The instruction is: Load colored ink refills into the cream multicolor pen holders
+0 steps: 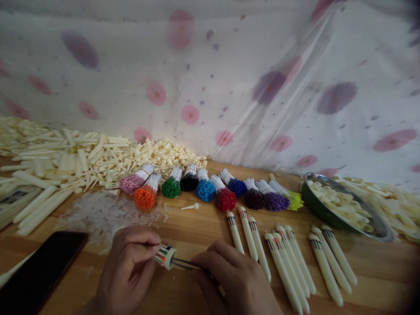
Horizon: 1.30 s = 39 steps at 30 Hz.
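Observation:
My left hand [131,267] is closed, pinching a white slotted pen top [168,257] with coloured sliders showing in its slots. The open end of that part faces right. From it run thin dark rods [185,263] to the fingertips of my right hand [232,275], which is closed on them. Whether these are refills or the tips of a tool I cannot tell. Behind my hands lie bundles of coloured refills, among them a red bundle [225,199], an orange bundle [145,197] and a blue bundle [205,189]. A small white plunger-like piece [190,206] lies in front of them.
Several multicolour pens [288,267] lie at the right. A green-sided metal bowl [308,197] holds cream rings. Cream pen parts [82,153] are heaped at the back left, beside a pile of clear small pieces [105,216]. A phone [46,267] lies front left. A flowered sheet [210,78] hangs behind.

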Available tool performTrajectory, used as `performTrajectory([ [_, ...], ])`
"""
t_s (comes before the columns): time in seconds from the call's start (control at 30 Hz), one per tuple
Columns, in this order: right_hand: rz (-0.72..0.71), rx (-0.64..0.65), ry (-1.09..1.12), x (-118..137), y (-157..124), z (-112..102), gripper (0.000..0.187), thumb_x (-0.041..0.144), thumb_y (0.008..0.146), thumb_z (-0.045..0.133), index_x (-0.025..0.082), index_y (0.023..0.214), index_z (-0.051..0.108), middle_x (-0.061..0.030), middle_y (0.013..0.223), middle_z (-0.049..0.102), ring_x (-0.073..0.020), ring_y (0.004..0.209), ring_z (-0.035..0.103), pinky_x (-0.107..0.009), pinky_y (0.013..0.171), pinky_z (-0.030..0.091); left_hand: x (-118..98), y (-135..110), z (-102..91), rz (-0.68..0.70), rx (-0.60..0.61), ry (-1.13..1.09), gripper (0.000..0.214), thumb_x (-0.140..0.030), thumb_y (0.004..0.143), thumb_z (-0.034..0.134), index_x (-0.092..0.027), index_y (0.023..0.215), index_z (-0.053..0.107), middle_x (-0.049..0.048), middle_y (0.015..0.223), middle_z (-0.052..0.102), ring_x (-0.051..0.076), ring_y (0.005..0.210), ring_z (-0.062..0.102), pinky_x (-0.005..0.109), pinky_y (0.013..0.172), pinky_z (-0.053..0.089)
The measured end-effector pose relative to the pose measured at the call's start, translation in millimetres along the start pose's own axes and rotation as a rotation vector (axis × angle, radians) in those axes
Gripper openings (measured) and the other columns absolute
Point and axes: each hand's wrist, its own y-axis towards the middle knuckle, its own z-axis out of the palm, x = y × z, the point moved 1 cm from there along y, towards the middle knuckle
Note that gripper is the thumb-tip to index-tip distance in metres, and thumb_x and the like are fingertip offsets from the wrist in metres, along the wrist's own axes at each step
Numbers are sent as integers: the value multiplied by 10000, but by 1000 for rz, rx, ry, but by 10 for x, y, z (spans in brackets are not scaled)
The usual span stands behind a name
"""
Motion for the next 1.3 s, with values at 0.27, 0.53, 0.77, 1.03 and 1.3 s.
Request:
performTrajectory([
  [0.27, -72, -201, -46, -74, 13, 96, 350, 254, 936, 362, 180, 735, 638, -14, 591, 585, -93, 468, 529, -175, 431, 390, 20, -64, 6, -73, 57, -5, 261, -65, 734, 555, -266, 901, 564, -11, 830, 641, 167, 755, 628, 292, 673, 526],
  [0.53, -121, -26, -141, -88, 108, -192, 290, 191, 928, 413, 162, 751, 641, -18, 638, 589, -104, 558, 550, -201, 493, 391, 31, -34, 47, -42, 224, 7, 273, -151, 813, 562, -245, 1067, 591, 24, 931, 714, 179, 848, 667, 286, 761, 529],
  [0.77, -241, 54, -149, -144, 137, -271, 203, 154, 923, 438, 154, 816, 610, -12, 664, 578, -110, 561, 505, -225, 511, 346, -6, -78, 64, -18, 310, -11, 265, -197, 901, 481, -230, 1153, 554, 36, 1029, 681, 162, 942, 622, 290, 831, 492],
  [1.03, -372, 116, -140, -257, 92, -293, 137, 74, 887, 473, 132, 960, 573, -39, 754, 602, -131, 641, 516, -256, 561, 362, -17, -108, 64, -14, 379, -72, 305, -202, 928, 429, -227, 1221, 508, 48, 1103, 651, 168, 1003, 594, 295, 878, 469],
  [1.3, -390, 84, -194, -277, 88, -304, 155, 101, 911, 442, 149, 936, 586, -44, 748, 609, -129, 644, 553, -248, 555, 382, -12, -113, 70, -20, 405, -118, 318, -217, 942, 399, -226, 1250, 476, 50, 1141, 630, 164, 1037, 574, 285, 891, 460],
])
